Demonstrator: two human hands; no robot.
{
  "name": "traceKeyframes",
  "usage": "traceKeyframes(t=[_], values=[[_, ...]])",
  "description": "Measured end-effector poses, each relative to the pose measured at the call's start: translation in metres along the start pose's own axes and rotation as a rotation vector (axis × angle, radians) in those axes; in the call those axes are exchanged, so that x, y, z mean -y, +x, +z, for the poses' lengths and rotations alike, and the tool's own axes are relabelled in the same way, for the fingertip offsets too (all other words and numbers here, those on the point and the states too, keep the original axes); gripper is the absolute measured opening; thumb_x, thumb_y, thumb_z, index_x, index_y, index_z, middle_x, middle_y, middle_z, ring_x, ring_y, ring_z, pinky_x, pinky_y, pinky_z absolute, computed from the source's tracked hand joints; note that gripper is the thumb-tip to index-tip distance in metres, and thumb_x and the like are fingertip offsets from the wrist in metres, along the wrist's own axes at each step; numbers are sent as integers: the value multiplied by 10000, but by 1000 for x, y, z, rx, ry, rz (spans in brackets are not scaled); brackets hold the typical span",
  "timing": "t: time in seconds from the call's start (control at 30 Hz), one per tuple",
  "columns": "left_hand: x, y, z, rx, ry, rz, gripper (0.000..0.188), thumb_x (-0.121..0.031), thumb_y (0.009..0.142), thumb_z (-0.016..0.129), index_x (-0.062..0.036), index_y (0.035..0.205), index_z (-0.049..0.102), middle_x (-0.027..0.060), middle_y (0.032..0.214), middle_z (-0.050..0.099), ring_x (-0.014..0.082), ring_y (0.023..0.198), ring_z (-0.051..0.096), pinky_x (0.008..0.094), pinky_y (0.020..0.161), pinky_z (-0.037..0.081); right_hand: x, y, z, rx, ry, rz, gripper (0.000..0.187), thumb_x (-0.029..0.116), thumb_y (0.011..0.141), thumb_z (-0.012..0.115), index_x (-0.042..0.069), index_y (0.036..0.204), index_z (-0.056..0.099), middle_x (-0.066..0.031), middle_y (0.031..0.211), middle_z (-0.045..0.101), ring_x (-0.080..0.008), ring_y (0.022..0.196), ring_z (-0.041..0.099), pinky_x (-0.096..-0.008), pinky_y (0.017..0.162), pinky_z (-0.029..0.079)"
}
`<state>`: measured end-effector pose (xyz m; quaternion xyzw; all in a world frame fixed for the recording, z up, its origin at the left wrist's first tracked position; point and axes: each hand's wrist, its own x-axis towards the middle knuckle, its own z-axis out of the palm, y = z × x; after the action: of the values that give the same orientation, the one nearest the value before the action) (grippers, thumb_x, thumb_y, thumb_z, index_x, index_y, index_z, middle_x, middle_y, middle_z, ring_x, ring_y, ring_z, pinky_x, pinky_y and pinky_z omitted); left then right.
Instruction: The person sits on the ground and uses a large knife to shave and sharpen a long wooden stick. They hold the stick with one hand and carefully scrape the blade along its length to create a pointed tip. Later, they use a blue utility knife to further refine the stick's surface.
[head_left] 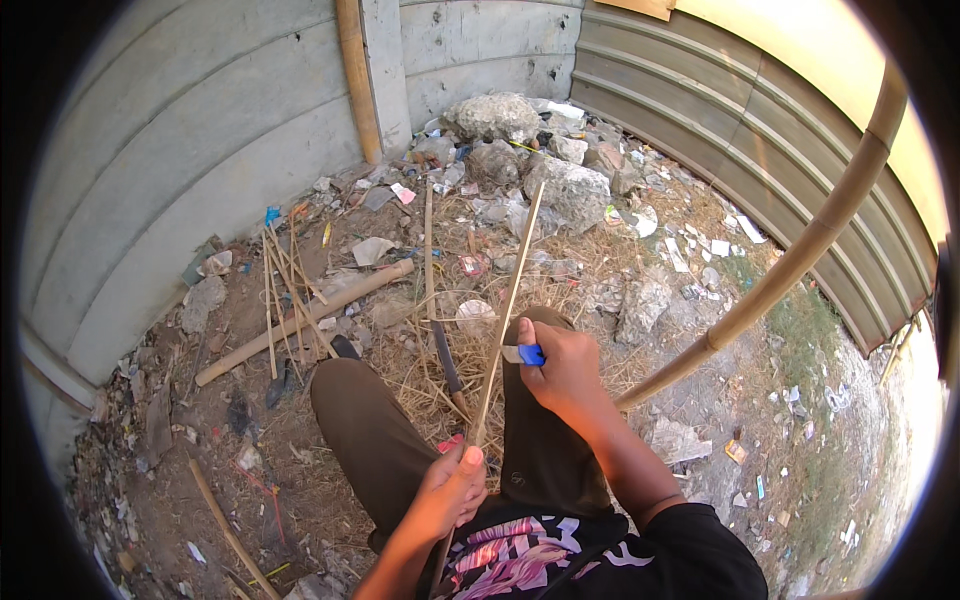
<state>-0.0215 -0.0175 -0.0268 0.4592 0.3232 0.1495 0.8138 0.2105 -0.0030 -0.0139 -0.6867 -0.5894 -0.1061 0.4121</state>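
A long, thin bamboo strip (512,290) slants up and away from my lap. My left hand (447,492) is closed around its lower part, thumb lying along it. Between my knees and close to the strip, my right hand (565,365) grips a small knife (531,355) with a blue handle. Its short blade points left and meets the strip at about mid-length; how deep it bites cannot be made out. Most of the handle is hidden inside my fist.
Several thin bamboo strips (272,300) lean across a thick bamboo pole (240,355) on the left. A long stick with a dark section (443,350) lies ahead. Another bamboo pole (770,290) rises at my right. Rocks (567,190), litter and a concrete wall (200,150) stand beyond.
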Motion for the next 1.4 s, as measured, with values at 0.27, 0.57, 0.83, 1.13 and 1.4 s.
traceKeyframes(t=[0.27, 0.57, 0.83, 1.13, 1.4], values=[[2, -3, 7, 147, -204, -154, 533, -631, 1018, 360, -152, 785, 352, -52, 571, 297, 33, 418, 252, 208, 342, 200, 10, -43, 13, -129, 13, -145, 294, 47, 910, 590, 57, 631, 497, -104, 537, 488, -308, 440, 529, -420, 438, 397], [6, -12, 13, 60, -172, -72, 534, -643, 1014, 335, -138, 845, 373, -37, 546, 282, 39, 401, 229, 209, 324, 189, 9, -34, 23, -253, -158, -220, 295, 85, 873, 607, 101, 611, 471, -72, 531, 470, -260, 438, 515, -373, 435, 396], [4, -18, 11, 54, -239, -70, 535, -647, 1013, 322, -139, 854, 373, -34, 545, 286, 46, 396, 231, 208, 327, 184, 7, 10, 24, -345, -210, -156, 297, 61, 892, 602, 88, 616, 495, -85, 522, 490, -274, 421, 516, -392, 427, 404], [18, -20, 6, 63, -237, -105, 527, -632, 1020, 338, -134, 853, 375, -30, 548, 297, 55, 404, 247, 214, 341, 207, -20, 87, 15, -318, -273, 193, 304, 200, 944, 573, 29, 695, 612, -160, 622, 642, -374, 524, 638, -479, 488, 491], [53, -53, -40, 195, -600, -273, 516, -617, 1026, 351, -149, 811, 376, -48, 534, 284, 43, 420, 263, 197, 347, 229, -118, 154, -41, -120, -280, 598, 334, 312, 891, 613, 5, 870, 744, -251, 796, 698, -434, 786, 698, -486, 727, 550]])
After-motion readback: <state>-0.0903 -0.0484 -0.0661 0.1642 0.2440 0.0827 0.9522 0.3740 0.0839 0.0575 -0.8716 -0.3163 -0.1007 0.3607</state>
